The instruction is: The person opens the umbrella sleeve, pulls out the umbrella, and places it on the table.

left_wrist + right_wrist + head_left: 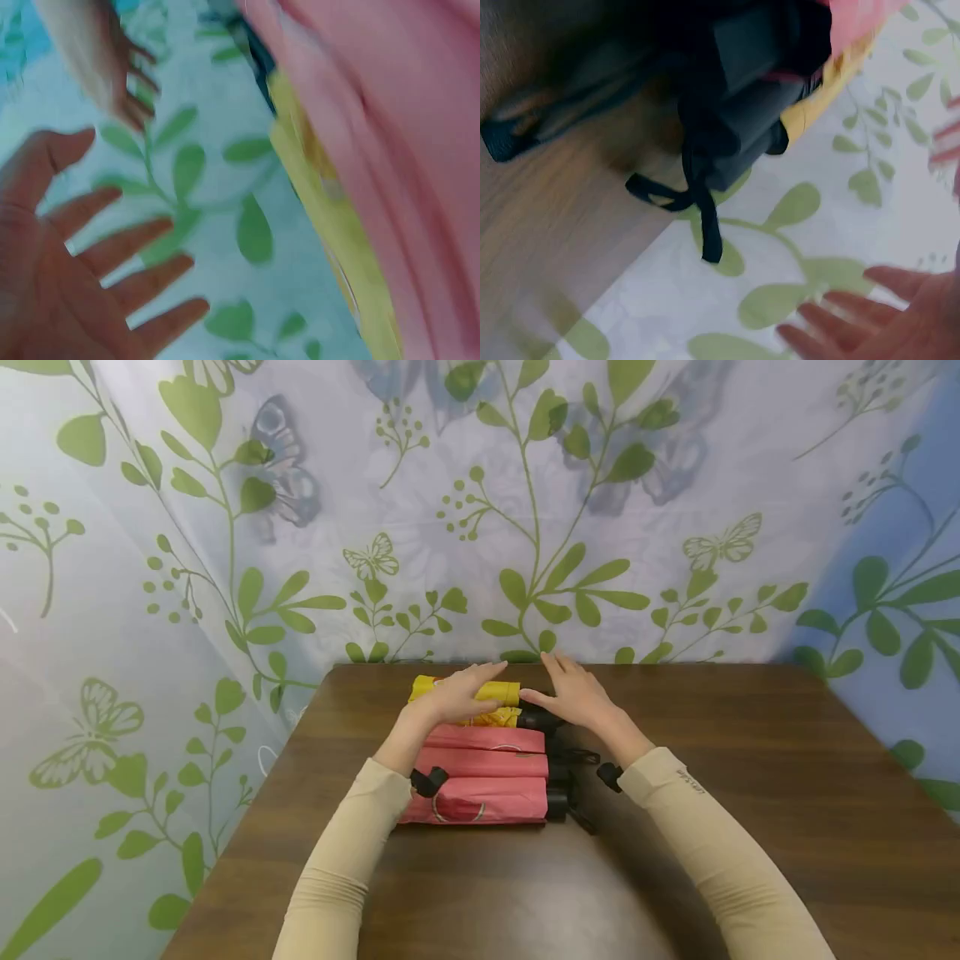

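Observation:
Folded umbrellas lie side by side in a row on the table: pink ones (pixel 480 800) nearer, yellow ones (pixel 504 694) at the back. Their black handles (pixel 556 804) point right, with wrist straps (pixel 705 214) hanging loose in the right wrist view. My left hand (pixel 453 697) appears over the left part of the yellow umbrellas, fingers stretched out, holding nothing. By the handle end of the yellow umbrellas, my right hand (pixel 579 695) has its fingers extended and spread, also holding nothing. In the left wrist view, the left palm (pixel 67 285) shows bare, apart from the umbrellas.
The brown wooden table (pixel 750 760) meets a leaf-and-butterfly patterned curtain (pixel 465 527) at its back edge. The same cloth hangs along the left side. A black band (pixel 429 781) sits at the left wrist, another (pixel 610 775) at the right.

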The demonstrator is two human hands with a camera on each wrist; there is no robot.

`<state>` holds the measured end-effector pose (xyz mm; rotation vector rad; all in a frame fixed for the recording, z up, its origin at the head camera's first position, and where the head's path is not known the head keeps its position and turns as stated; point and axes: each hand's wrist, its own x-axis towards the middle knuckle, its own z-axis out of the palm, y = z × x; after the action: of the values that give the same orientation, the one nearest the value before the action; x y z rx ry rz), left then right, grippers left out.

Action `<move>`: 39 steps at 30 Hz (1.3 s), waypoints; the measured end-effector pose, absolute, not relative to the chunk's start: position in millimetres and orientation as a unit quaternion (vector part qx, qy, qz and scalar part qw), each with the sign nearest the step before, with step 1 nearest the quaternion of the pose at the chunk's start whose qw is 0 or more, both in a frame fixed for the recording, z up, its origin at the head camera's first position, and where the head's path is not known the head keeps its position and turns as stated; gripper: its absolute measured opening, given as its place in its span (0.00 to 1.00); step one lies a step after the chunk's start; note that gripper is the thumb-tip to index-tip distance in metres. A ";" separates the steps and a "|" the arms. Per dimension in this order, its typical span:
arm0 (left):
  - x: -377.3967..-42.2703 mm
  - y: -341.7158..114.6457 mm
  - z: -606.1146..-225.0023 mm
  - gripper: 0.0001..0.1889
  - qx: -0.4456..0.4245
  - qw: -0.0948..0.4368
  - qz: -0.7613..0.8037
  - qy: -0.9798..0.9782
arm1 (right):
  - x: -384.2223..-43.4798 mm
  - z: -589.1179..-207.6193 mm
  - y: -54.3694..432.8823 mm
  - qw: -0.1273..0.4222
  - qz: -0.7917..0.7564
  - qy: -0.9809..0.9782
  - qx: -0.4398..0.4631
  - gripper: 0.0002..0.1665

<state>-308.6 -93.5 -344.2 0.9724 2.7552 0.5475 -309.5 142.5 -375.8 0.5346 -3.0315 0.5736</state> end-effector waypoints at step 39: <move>-406.1 -224.5 -450.7 0.27 0.169 0.162 0.536 0.811 | -378.8 -451.8 171.0 -0.078 0.387 -0.897 0.199 0.29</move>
<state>-406.1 -224.5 -450.7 0.4835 2.3149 1.5300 -378.8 171.0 -451.8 0.6572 -2.9675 1.2800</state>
